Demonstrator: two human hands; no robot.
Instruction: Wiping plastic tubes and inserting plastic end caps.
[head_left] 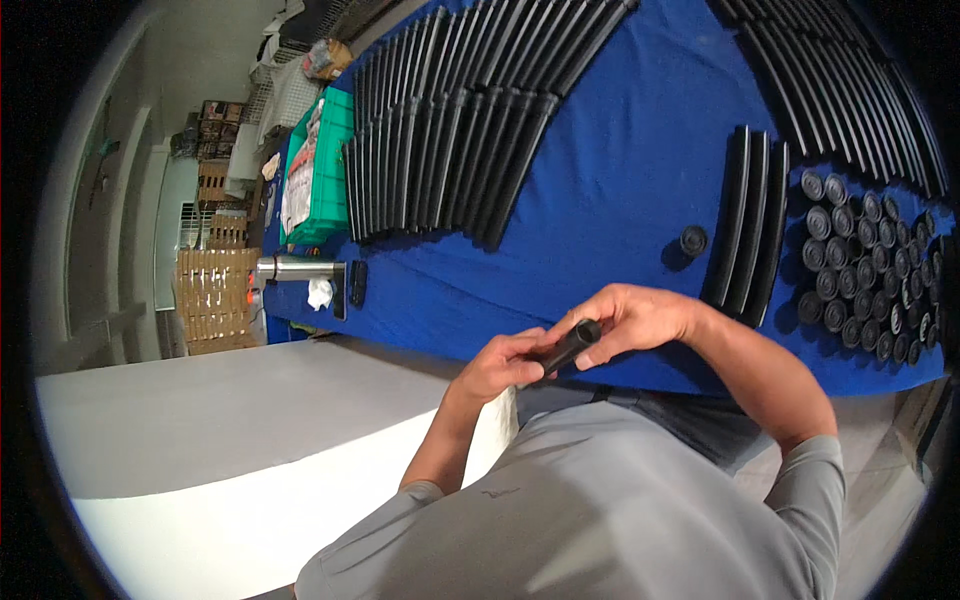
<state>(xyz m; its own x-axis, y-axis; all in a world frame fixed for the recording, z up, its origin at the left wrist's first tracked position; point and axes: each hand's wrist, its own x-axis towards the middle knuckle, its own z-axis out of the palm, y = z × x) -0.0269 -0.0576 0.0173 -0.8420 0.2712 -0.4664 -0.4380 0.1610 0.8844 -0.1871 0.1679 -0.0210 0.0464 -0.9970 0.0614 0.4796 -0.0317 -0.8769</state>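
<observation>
One black tube, two hands on it

Two hands, one tube: left hand (505,364) has fingers and thumb closed on the lower end of the black tube (566,349), right hand (632,322) is wrapped around near its open upper end. It's held just in front of the table (630,150) edge. Clock directions from there: one loose round cap (692,240) between 1 and 2, three loose tubes (745,230) side by side at 2, dozens of clustered caps (865,270) between 2 and 3, too packed to count exactly. Two rows of tubes (440,150) at 11, one green crate (333,170) at 10.
</observation>
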